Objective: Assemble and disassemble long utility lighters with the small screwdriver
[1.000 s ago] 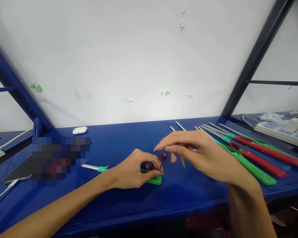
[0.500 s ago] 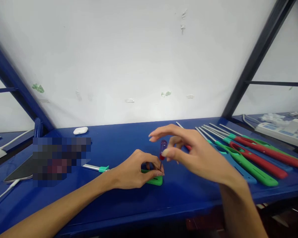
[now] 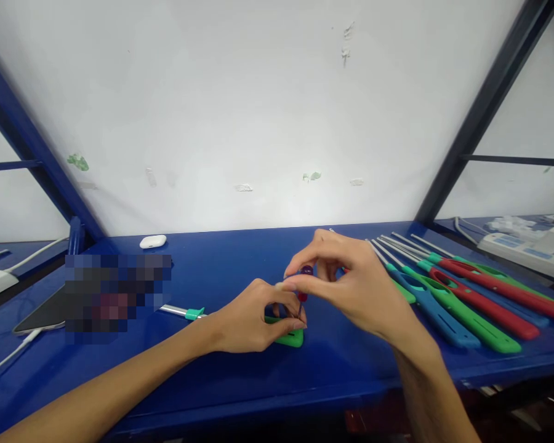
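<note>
A small screwdriver (image 3: 303, 296) with a red and purple see-through handle stands upright over the handle end of a green utility lighter (image 3: 292, 338). My left hand (image 3: 253, 317) lies over this lighter and is closed on it, its fingertips at the screwdriver's thin shaft. Most of the lighter is hidden under that hand; its metal tube and teal collar (image 3: 194, 314) stick out to the left. My right hand (image 3: 346, 283) is closed around the screwdriver's handle, thumb and fingers bent in from the right. The screwdriver's tip is hidden by my left fingers.
Several long lighters in blue, green and red (image 3: 484, 301) lie side by side on the blue shelf (image 3: 221, 258) at right. A white earbud case (image 3: 152, 242) and a dark phone-like slab (image 3: 46, 311) with a cable are at left. A power strip (image 3: 526, 249) sits beyond the right post.
My right hand has closed from spread fingers onto the screwdriver's handle. My left hand keeps its hold on the green lighter. The view has shifted slightly.
</note>
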The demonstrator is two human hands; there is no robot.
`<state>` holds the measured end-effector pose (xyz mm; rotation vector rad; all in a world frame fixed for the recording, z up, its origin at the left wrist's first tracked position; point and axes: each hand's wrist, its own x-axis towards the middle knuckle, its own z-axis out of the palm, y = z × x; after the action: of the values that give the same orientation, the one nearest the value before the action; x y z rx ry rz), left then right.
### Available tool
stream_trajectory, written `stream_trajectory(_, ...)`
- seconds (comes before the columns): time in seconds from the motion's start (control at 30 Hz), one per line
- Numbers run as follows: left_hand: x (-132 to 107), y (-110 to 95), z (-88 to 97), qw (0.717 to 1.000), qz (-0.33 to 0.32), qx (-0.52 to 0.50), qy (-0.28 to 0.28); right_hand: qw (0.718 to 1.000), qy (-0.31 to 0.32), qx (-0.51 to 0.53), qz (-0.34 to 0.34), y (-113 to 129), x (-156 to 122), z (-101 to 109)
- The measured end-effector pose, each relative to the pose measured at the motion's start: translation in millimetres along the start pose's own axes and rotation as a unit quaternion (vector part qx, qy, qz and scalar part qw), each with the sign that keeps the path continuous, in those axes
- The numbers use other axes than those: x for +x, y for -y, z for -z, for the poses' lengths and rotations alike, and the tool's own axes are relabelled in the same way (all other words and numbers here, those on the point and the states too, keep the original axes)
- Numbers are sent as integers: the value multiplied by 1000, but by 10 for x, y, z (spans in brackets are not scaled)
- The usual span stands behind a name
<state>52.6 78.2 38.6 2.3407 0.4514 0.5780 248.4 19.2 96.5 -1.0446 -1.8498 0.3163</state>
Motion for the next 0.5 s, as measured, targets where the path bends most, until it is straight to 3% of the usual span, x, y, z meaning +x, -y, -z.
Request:
stream_trajectory(0.13, -6, 14, 2, 1000, 0, 3, -5, 999, 31, -36, -15, 27, 2, -3)
stream_trajectory(0.3, 7, -26, 7, 1000, 1, -10, 1, 982, 115, 143, -43, -35, -42, 163)
stream_trajectory(0.5, 14, -40, -3, 1000, 12, -5, -1, 982, 102, 149, -56, -65, -58, 188)
